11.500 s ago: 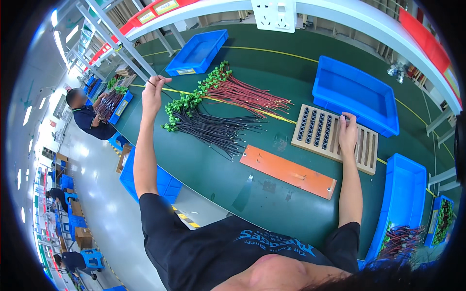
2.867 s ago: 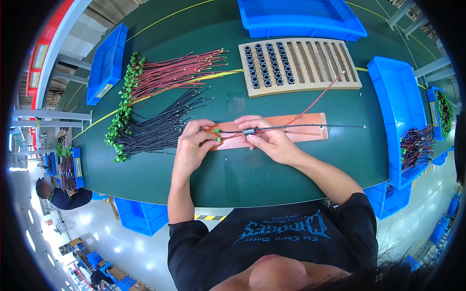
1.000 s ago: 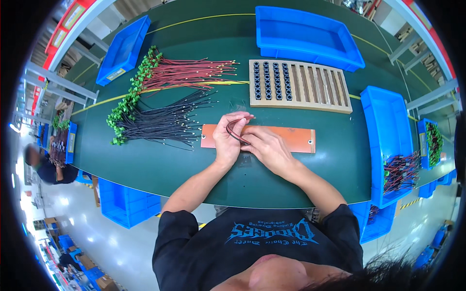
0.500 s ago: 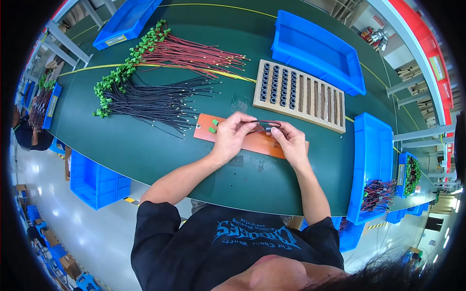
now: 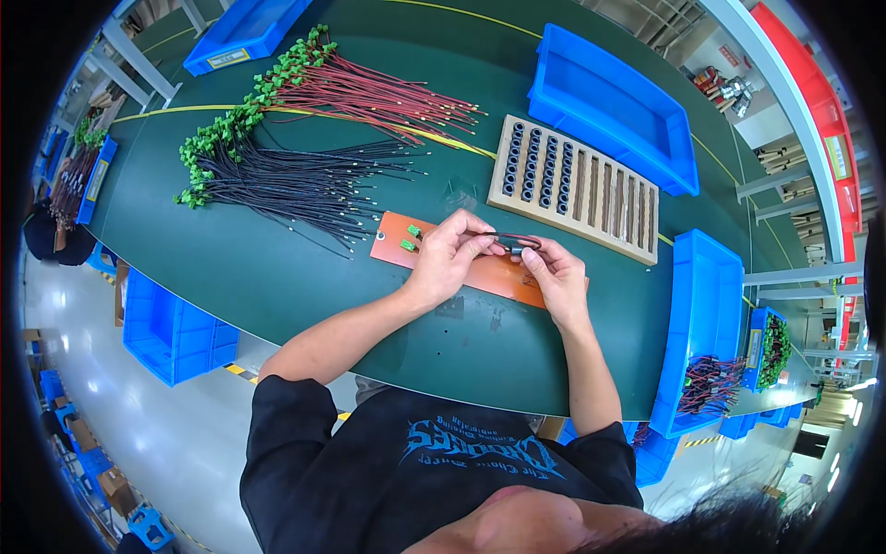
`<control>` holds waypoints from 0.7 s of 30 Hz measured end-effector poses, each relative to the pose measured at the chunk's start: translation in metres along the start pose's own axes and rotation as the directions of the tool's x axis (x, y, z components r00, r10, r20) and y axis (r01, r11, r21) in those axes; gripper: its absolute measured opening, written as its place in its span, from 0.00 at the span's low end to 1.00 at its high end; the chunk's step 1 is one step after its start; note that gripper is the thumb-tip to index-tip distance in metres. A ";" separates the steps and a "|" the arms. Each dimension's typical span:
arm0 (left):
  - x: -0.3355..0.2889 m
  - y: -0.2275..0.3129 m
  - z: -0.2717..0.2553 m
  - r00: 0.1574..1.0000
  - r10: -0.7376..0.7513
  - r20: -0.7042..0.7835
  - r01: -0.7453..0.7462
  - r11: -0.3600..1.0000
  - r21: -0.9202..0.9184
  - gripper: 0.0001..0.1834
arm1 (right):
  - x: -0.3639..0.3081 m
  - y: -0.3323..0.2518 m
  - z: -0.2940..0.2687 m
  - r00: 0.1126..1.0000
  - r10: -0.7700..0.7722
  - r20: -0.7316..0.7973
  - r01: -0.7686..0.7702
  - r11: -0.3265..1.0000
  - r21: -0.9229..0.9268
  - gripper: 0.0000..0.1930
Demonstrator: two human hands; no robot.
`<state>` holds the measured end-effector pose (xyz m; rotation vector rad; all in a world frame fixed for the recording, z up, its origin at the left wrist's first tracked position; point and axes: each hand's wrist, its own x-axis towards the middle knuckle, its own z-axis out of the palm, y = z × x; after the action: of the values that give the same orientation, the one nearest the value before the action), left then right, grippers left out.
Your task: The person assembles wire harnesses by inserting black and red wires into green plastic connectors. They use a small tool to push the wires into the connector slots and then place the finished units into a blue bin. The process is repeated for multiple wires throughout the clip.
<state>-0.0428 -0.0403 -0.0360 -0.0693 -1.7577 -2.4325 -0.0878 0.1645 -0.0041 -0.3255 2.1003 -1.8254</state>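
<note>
the left hand (image 5: 452, 254) keeps a pinched grip on thin wires (image 5: 509, 234); the right hand (image 5: 556, 277) also has its grip closed on them, thumb beside a black core (image 5: 516, 250). the wires bend between both hands above the orange board (image 5: 503, 280) on the counter (image 5: 503, 360). two green plugs (image 5: 409, 245) sit near its left end.

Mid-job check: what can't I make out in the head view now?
In the head view:
Wires: partly hidden by the left hand.
Black cylinder: right end unclear against the right hand.
Orange board: partly covered by both hands.
Blue tray, upper left: cut off by the top edge.
Black wire bundle: tips too small to count.
</note>
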 end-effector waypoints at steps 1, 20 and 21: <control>0.000 0.000 0.000 1.000 0.000 0.000 0.000 1.000 -0.005 0.05 | 0.001 0.002 0.000 1.000 -0.019 0.003 0.019 1.000 0.002 0.13; 0.003 -0.002 0.001 0.998 -0.055 -0.039 0.058 0.995 0.076 0.06 | -0.002 -0.003 0.000 0.999 0.038 -0.006 -0.038 0.999 -0.023 0.13; 0.003 -0.002 0.001 0.997 -0.061 -0.050 0.062 0.998 0.005 0.06 | -0.002 -0.003 0.000 0.999 0.034 -0.006 -0.034 0.999 -0.021 0.13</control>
<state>-0.0458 -0.0388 -0.0370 0.0470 -1.7721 -2.4478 -0.0858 0.1650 -0.0008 -0.2882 2.1173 -1.7878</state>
